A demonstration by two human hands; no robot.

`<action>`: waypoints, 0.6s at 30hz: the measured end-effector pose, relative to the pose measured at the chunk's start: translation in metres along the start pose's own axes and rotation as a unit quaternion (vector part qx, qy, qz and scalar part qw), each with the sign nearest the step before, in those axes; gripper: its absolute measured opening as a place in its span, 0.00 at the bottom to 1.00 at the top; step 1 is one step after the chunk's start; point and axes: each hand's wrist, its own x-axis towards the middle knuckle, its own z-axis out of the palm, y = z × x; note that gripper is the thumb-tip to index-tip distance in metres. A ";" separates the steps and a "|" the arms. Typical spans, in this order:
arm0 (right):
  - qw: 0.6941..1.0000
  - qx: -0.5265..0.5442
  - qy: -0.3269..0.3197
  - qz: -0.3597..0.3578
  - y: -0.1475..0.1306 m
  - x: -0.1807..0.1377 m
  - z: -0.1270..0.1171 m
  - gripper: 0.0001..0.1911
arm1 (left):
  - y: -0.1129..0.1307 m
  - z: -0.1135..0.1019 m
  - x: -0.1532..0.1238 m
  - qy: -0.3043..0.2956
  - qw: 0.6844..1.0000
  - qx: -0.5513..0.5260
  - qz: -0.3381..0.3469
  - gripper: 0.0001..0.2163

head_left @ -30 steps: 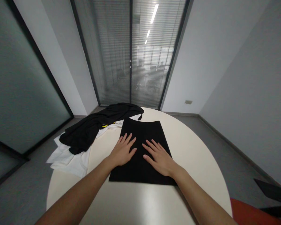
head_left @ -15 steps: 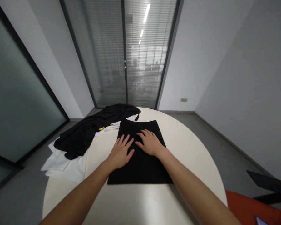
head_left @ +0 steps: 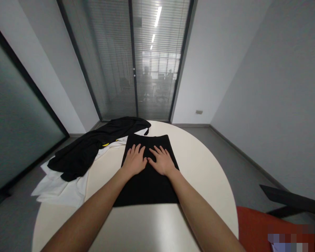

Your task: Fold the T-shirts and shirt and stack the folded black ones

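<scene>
A black skirt (head_left: 147,190) lies spread flat on the pale round table (head_left: 199,157), its narrower waist end pointing away from me. My left hand (head_left: 135,160) rests palm down on the upper left part of it, fingers spread. Beside it, my right hand (head_left: 162,161) lies flat on the upper right part, fingers also spread. The two thumbs are close together near the middle of the cloth. Neither hand grips anything.
Left of the skirt, a black garment (head_left: 78,154) lies crumpled over a white garment (head_left: 65,192), which hangs past the table's left edge. A red chair (head_left: 254,224) with a black armrest (head_left: 291,199) stands at the lower right. A glass partition with blinds (head_left: 157,87) stands behind the table.
My left hand has slid farther up the skirt, and the hands are now closer together and level. The whole view has shifted slightly, so things appear farther left.
</scene>
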 end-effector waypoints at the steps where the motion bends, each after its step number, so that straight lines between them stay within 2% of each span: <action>1: 1.000 0.002 0.003 0.001 0.002 0.001 0.000 0.32 | -0.001 0.004 0.002 0.004 1.000 -0.004 0.001 0.27; 5: 0.999 -0.002 0.019 0.029 0.010 0.005 0.000 0.33 | -0.014 0.022 0.002 0.026 1.000 -0.017 0.000 0.27; 8: 0.998 -0.013 0.024 0.063 0.015 0.006 0.000 0.34 | -0.019 0.028 0.001 0.036 0.999 -0.027 -0.005 0.28; 14: 0.996 -0.025 0.011 0.087 0.015 0.008 0.000 0.36 | -0.016 0.026 0.001 0.044 0.998 -0.021 -0.031 0.28; 18: 0.991 -0.031 -0.043 0.124 0.001 0.022 -0.005 0.37 | -0.012 0.022 -0.001 0.034 0.999 -0.010 -0.039 0.30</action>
